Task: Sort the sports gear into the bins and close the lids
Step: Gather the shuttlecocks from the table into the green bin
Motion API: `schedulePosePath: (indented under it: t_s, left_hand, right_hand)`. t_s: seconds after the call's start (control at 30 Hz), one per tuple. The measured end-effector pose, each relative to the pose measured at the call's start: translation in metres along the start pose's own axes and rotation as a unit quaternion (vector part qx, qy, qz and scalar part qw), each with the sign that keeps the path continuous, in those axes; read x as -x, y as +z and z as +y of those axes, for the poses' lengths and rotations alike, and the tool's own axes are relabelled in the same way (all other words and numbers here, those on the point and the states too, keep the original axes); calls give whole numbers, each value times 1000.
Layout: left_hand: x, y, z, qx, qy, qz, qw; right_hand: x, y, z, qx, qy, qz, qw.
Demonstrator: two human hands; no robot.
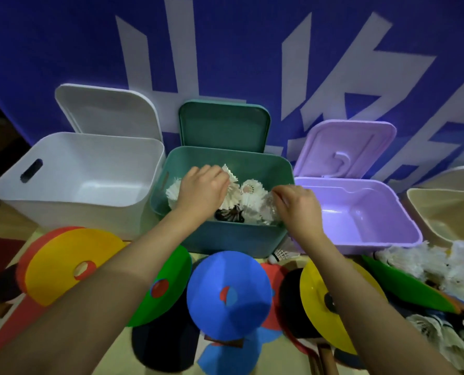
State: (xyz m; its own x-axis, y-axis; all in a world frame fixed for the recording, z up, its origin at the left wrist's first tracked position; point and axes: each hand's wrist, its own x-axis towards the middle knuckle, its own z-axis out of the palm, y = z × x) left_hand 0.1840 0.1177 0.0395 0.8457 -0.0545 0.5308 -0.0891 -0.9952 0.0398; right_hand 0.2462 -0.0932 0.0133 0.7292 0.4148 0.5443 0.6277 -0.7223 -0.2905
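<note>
Both my hands reach into the green bin [220, 239], which holds several white shuttlecocks [251, 189] and a dark one. My left hand [203, 188] is over the pile with fingers curled onto a white shuttlecock [229, 171]. My right hand [297, 203] pinches a clear-looking shuttlecock [270, 205] at the bin's right side. The white bin [63, 196] on the left and the purple bin [382, 239] on the right hold nothing. All three lids stand open behind them. More shuttlecocks [425, 259] lie heaped at the right.
Flat coloured discs lie in front: yellow [63, 263], green [168, 288], blue [228, 290], a second yellow [322, 301]. Paddles lie beneath them. A beige bin [447, 209] stands at the far right. A blue banner [252, 50] rises behind the bins.
</note>
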Motion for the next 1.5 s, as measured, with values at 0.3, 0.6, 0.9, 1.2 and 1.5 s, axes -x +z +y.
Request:
schedulePosePath:
  t_s: [0.3, 0.6, 0.9, 1.2, 1.5]
  left_hand:
    - [18, 34, -16, 5, -49, -234, 971]
    - [-3, 11, 32, 69, -3, -147, 987]
    - [13, 20, 140, 149, 112, -123, 975]
    - [62, 76, 187, 85, -27, -301, 949]
    - [60, 124, 182, 44, -65, -351, 933]
  right_hand:
    - [22, 15, 6, 15, -12, -181, 983]
    - [32, -30, 23, -72, -6, -33, 997]
    - [115, -80, 92, -45, 63, -171, 982]
    - [176, -62, 130, 84, 112, -302, 943]
    - [160, -50, 143, -7, 84, -140, 987]
